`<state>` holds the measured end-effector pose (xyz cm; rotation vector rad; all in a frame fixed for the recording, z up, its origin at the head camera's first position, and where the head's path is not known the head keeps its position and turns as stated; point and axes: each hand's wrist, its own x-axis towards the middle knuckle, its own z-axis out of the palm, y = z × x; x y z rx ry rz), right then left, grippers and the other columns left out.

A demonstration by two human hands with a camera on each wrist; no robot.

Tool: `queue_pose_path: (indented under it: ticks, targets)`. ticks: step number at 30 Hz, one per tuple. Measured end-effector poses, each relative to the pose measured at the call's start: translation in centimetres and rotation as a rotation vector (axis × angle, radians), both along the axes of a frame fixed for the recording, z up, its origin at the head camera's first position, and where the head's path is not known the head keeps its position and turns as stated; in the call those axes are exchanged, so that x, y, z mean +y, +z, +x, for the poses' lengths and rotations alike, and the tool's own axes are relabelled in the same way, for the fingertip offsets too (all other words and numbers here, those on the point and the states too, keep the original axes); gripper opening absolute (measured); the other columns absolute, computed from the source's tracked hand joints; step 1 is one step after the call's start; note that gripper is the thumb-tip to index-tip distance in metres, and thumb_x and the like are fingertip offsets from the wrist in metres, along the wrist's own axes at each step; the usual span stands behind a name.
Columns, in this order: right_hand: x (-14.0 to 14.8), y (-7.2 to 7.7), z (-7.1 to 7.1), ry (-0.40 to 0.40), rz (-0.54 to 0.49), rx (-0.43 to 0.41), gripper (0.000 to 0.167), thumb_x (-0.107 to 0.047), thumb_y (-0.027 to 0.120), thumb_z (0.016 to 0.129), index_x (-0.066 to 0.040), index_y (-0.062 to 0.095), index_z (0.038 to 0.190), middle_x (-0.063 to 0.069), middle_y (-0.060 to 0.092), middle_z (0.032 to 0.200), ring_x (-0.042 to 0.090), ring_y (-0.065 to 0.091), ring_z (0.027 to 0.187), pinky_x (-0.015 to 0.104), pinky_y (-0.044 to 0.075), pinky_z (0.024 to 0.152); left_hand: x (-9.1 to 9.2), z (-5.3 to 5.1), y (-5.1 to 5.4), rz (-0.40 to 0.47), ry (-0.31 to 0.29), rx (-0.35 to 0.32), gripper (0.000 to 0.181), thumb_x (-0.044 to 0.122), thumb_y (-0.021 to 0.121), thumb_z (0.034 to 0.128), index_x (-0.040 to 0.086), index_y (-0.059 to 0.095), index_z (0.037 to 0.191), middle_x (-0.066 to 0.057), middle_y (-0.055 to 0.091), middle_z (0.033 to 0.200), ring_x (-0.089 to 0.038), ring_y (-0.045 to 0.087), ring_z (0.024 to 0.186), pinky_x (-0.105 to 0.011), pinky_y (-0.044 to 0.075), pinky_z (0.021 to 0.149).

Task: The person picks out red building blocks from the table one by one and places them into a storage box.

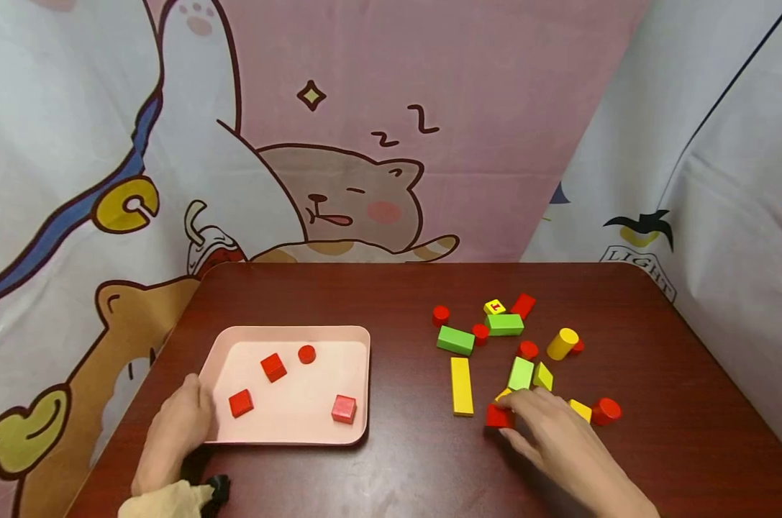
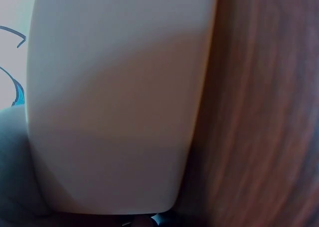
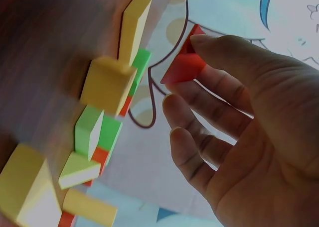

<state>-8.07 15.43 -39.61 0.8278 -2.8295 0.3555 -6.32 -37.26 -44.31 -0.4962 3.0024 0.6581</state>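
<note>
In the head view, the right hand (image 1: 562, 435) reaches in over the worktop's (image 1: 419, 471) near edge and pinches a red block (image 1: 498, 416) between thumb and fingers; whether that block touches the wood, I cannot tell. It is toward the near edge, right of the middle, showing no plain long axis. The pink tray (image 1: 293, 428) lies to its left, set nearer the worktop's left edge, so the right hand is the nearer one to the block and the left hand (image 1: 182, 417) is at the tray's left edge. Just left of the block a yellow bar (image 1: 462, 387) runs from near to far; between it and the tray's right edge is a wide gap. Green and yellow pieces crowd the block's far side. In the left wrist view, the tray's pale surface hides most of the left hand, and I cannot tell how its fingers are set. In the right wrist view, the thumb tip presses the red block against the fingers, the remaining ones loosely bent beside it.
</note>
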Motion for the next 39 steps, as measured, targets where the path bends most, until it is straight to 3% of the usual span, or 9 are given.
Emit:
queue_pose_path:
  ticks: [4, 14, 19, 39]
  targets:
    - [-0.9, -0.3, -0.6, 0.091, -0.052, 0.104, 0.04, -0.021, 0.087, 0.069, -0.019, 0.066, 0.103, -0.012, 0.062, 0.097, 0.006, 0.053, 0.083, 0.031, 0.047, 0.072, 0.0, -0.1, 0.1, 0.008, 0.007, -0.018, 0.022, 0.015, 0.031, 0.1008, -0.004, 0.041, 0.099, -0.033, 0.053, 0.092, -0.054, 0.055, 0.086, -0.058, 0.04, 0.067]
    - [-3.5, 0.0, -2.9, 0.149, -0.058, 0.129, 0.036, -0.023, 0.085, 0.075, -0.015, 0.065, 0.104, -0.008, 0.061, 0.094, 0.009, 0.045, 0.077, 0.028, 0.042, 0.066, 0.0, -0.1, 0.1, 0.018, 0.018, -0.04, 0.024, 0.017, 0.029, 0.1016, -0.004, 0.041, 0.102, -0.03, 0.054, 0.092, -0.049, 0.056, 0.085, -0.056, 0.041, 0.067]
    - [-4.9, 0.2, -3.9, 0.163, -0.05, 0.167, 0.036, -0.024, 0.084, 0.076, -0.013, 0.066, 0.105, -0.004, 0.064, 0.096, 0.013, 0.05, 0.08, 0.03, 0.042, 0.067, 0.0, -0.1, 0.1, 0.011, 0.017, -0.023, 0.023, 0.017, 0.03, 0.1012, -0.004, 0.041, 0.1, -0.031, 0.054, 0.091, -0.052, 0.056, 0.085, -0.057, 0.04, 0.066]
    - [-12.1, 1.3, -6.2, 0.325, -0.039, 0.213, 0.023, -0.023, 0.076, 0.083, -0.016, 0.065, 0.102, -0.007, 0.061, 0.094, 0.015, 0.052, 0.083, 0.032, 0.044, 0.076, 0.0, 0.0, 0.0, 0.008, 0.017, -0.005, 0.021, 0.016, 0.032, 0.1006, -0.003, 0.042, 0.098, -0.033, 0.054, 0.092, -0.054, 0.055, 0.084, -0.058, 0.04, 0.066]
